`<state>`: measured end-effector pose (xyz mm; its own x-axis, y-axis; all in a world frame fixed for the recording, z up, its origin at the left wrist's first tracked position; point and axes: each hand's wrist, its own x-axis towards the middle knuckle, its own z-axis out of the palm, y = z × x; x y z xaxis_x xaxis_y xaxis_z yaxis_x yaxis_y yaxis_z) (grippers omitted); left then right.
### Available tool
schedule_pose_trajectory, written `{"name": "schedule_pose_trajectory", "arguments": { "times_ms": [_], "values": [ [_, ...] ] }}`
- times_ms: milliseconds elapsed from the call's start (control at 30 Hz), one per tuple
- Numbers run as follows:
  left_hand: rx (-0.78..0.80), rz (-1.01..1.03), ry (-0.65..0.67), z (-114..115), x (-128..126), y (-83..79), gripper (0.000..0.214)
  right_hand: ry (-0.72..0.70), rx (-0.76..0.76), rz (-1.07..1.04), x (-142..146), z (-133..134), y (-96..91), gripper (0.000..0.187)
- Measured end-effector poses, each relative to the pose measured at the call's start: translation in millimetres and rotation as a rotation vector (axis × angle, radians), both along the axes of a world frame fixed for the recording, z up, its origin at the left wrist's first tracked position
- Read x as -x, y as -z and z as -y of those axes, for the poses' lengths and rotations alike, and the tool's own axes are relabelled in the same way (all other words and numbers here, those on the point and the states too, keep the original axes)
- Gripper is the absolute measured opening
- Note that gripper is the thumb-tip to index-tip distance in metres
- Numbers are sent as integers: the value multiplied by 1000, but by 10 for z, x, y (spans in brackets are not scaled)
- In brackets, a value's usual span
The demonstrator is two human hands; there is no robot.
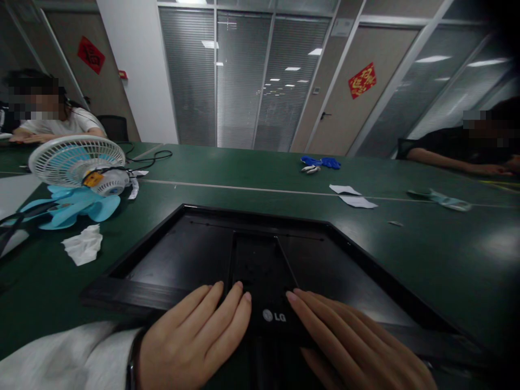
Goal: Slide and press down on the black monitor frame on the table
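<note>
A black LG computer monitor's rear cover [260, 260] faces up on the green table, with its logo towards me and a dark neck-like part [264, 360] below. My left hand [199, 336] rests on it just left of the logo, fingers stretched out and lying flat. To the right of the logo lies my right hand [349, 341], its fingers also extended against the black plastic. A part of that hand shows under the cover's near edge. Neither hand is closed around anything that I can see. The near side of the monitor is partly hidden by my hands.
On the left lie a white fan [77, 162], light-blue fan blades [77, 208] and a crumpled tissue [84, 245]. Farther off are blue gloves [320, 162], folded white paper [353, 197] and a pale strip-like object [449, 200]. One person sits at each far side.
</note>
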<state>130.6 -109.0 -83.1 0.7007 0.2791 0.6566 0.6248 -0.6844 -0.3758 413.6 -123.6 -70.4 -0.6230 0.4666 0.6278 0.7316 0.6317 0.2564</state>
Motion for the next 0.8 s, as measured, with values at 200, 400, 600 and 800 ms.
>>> {"name": "schedule_pose_trajectory", "arguments": {
  "times_ms": [200, 400, 600, 800],
  "values": [
    [2, 5, 5, -8, -14, 6, 36, -4, 6, -9, 6, -1, -16, 37],
    [-12, 1, -2, -17, -12, -32, 38, 9, 5, -2, 9, 4, -24, 39],
    [-109, -4, -10, -27, -31, -81, 45, 18, -46, 36, 21, 12, -72, 51],
    [-92, 0, -19, -3, -28, -54, 42, 6, -35, 31, 15, 8, -64, 50]
  ]
}}
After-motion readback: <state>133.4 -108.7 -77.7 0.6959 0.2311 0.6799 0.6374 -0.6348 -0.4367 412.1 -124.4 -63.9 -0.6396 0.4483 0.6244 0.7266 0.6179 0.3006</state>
